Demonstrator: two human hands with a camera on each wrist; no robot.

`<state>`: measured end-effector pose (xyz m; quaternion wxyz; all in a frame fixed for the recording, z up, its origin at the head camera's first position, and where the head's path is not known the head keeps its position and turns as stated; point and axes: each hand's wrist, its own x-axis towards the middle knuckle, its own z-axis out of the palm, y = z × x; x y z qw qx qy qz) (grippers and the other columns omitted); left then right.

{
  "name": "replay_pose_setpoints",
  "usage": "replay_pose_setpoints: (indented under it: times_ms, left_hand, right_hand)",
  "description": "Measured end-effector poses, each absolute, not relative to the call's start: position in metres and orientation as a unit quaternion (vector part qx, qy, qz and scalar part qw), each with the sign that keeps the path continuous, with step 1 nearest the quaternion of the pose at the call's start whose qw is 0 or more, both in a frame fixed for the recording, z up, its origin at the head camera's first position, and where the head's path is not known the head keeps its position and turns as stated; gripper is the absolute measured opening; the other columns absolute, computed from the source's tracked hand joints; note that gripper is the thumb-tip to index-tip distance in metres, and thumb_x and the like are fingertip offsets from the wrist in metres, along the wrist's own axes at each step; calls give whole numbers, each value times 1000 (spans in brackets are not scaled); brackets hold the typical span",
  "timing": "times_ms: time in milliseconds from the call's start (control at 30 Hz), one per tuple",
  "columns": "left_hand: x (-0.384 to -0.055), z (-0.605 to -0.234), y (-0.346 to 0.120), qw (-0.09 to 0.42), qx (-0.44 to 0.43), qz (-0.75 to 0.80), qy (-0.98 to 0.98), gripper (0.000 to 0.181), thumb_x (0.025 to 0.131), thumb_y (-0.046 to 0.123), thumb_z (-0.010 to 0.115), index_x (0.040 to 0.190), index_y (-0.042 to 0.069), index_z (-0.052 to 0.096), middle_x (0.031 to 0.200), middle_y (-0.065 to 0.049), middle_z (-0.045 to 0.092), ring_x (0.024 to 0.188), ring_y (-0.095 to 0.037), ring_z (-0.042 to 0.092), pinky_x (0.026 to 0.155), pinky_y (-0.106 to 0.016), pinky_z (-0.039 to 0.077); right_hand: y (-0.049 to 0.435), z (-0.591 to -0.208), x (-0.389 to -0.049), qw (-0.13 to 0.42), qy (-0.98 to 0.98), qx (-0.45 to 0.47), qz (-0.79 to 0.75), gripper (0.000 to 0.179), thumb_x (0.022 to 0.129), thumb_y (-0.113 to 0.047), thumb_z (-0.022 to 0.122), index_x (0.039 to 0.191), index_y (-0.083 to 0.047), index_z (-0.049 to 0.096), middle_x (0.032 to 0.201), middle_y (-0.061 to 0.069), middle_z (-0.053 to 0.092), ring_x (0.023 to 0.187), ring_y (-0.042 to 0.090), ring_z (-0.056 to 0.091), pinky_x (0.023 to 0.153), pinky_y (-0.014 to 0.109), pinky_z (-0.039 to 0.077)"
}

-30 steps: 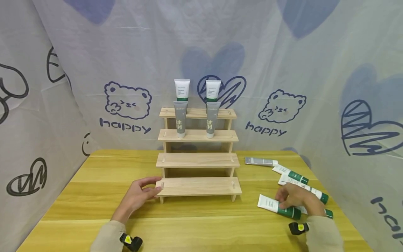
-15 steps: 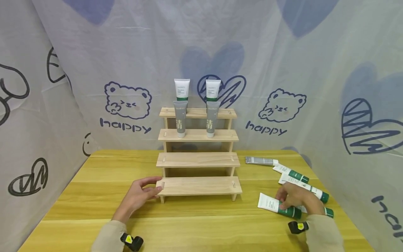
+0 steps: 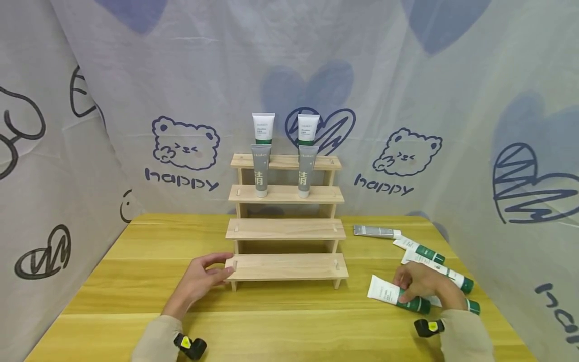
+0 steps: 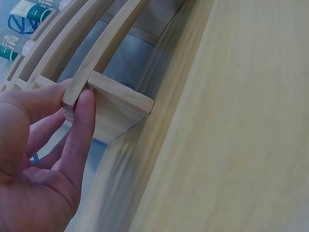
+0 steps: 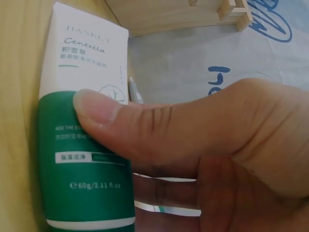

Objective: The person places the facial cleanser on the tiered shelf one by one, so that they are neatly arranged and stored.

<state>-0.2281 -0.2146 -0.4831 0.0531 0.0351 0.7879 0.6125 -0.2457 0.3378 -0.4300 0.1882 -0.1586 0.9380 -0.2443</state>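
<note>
In the head view a stepped wooden display rack (image 3: 286, 267) stands mid-table. My left hand (image 3: 200, 279) pinches the left end of its lowest shelf; in the left wrist view the thumb and a finger (image 4: 81, 135) grip the board's end. My right hand (image 3: 420, 284) holds a white and green face cleanser tube (image 3: 384, 290) at the table's right, thumb across its green half in the right wrist view. Two grey tubes (image 3: 261, 171) stand caps down on the second shelf from the top, before two white and green tubes (image 3: 264, 127) on the top shelf.
Right of the rack lie a grey tube (image 3: 375, 232), a small white and green tube (image 3: 420, 250) and a longer one (image 3: 445, 274). Another green-capped tube (image 3: 473, 306) is partly hidden behind my right hand. A printed cloth (image 3: 181, 65) hangs behind the table.
The tube in my right hand has shifted slightly left and tilted a little, its white end a bit higher. My left hand keeps its grip on the shelf.
</note>
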Motion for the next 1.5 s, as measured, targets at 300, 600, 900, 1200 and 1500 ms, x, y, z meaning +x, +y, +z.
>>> replay_pose_setpoints:
  times_ms: [300,600,900,1200,1500]
  left_hand:
    - [-228,-485,-216,54,37,617,784,52,96,23,76,142,4,60,147,-24,53,99,-11,73,82,-29,64]
    - [-227,-485,-219,59,36,620,782,54,95,23,77,142,4,60,147,-24,52,97,-11,73,83,-30,64]
    - [-225,-482,-221,61,30,614,786,54,95,25,77,142,5,60,147,-23,52,98,-13,73,83,-29,64]
    - [-225,-479,-219,73,40,611,787,55,96,26,76,144,4,59,152,-24,50,107,-19,73,85,-31,64]
    - [-229,-477,-216,77,45,609,788,55,96,25,76,143,4,59,149,-24,52,106,-18,72,85,-31,64]
  right_hand:
    - [331,-432,-247,191,933,-175,-249,27,76,-7,89,95,-7,70,88,2,67,83,16,58,75,29,51]
    - [323,-426,-246,154,929,-195,-274,29,78,-11,89,99,-6,71,89,2,66,83,17,56,71,26,51]
    - [312,-425,-245,112,931,-169,-304,28,80,-10,88,102,-5,70,91,5,66,84,19,57,72,28,51]
    - [307,-422,-245,36,943,-156,-293,26,83,-9,85,104,-4,70,96,6,70,89,19,63,77,33,55]
    - [300,-416,-249,-45,942,-133,-304,27,87,-8,83,109,0,69,103,14,72,94,27,68,78,39,59]
